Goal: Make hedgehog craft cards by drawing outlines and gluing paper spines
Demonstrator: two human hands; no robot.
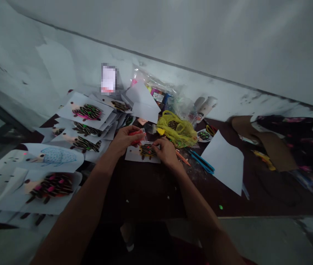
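Observation:
A small white card (132,155) lies on the dark table in front of me. On it is a hedgehog picture (147,149) with dark striped spines, a yellow edge and a few red dots. My left hand (123,140) is at the card's upper left, its fingers closed around a soft red lump (137,137) that looks like modelling clay, with clear plastic beside it. The thumb and fingers of my right hand (166,151) are pinched together at the right end of the spines. Whatever lies between those fingertips is too small to make out.
Stacked hedgehog cards (86,110) fill the left side, with a blue hedgehog drawing (58,157) nearby. Behind the card sits a yellow plastic bag (186,136). Blue-handled scissors (202,162), an orange pencil (183,158) and white paper (225,162) lie to the right. A wall stands behind.

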